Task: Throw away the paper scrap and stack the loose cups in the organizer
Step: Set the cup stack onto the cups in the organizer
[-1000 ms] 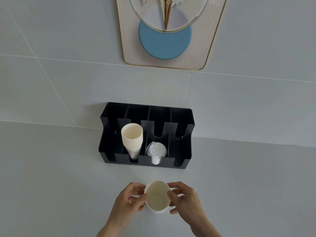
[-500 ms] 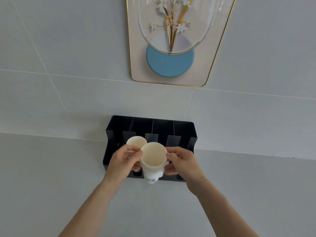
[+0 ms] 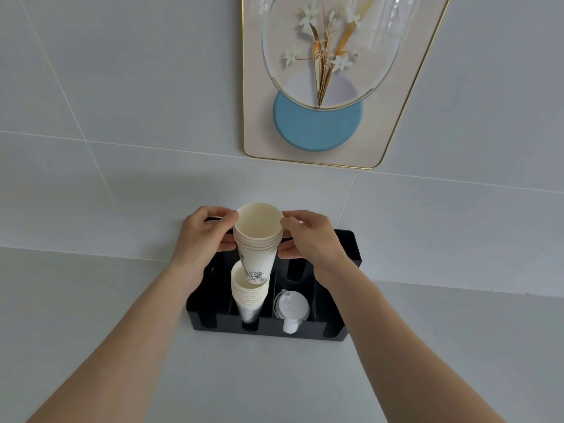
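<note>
A nested stack of several white paper cups (image 3: 258, 239) is held between my left hand (image 3: 204, 236) and my right hand (image 3: 308, 239), fingers pinching its rims from both sides. Its bottom tip dips into the mouth of a second cup stack (image 3: 248, 293) that stands in the second slot of the black organizer (image 3: 338, 328). The held stack tilts slightly toward me. My hands hide the organizer's rear compartments. No paper scrap is in view.
White plastic lids (image 3: 291, 309) fill the slot to the right of the standing cups. The organizer sits on a pale grey counter (image 3: 91, 315) against a tiled wall. A framed flower picture (image 3: 320, 87) hangs above it.
Both hands carried the cups from near the counter's front up and over the organizer. The held stack's bottom now enters the standing stack. The camera tilted up and closer.
</note>
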### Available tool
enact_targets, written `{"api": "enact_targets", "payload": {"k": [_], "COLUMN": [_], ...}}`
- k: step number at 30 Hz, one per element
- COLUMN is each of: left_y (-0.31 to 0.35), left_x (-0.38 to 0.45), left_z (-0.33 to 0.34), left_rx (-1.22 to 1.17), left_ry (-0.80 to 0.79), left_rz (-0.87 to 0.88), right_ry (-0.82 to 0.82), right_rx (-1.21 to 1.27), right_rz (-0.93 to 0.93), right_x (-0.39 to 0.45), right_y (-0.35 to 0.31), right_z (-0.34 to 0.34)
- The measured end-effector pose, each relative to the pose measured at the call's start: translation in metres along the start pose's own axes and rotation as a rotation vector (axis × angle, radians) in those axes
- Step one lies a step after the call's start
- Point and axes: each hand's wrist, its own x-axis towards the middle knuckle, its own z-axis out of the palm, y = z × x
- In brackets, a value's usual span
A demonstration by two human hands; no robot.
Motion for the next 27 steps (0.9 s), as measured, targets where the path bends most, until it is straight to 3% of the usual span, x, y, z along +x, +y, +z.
{"api": "enact_targets", "payload": {"k": [27], "left_y": [-0.094], "left_x": [0.02], "left_z": [-0.015], "left_rx": [0.293], "left_ry": [-0.024], "left_rz": [-0.213], "right_ry": [0.021], "right_rx": [-0.3], "right_rz": [0.137], "right_x": [0.041], "right_y": [0.095], "right_z": [0.034]}}
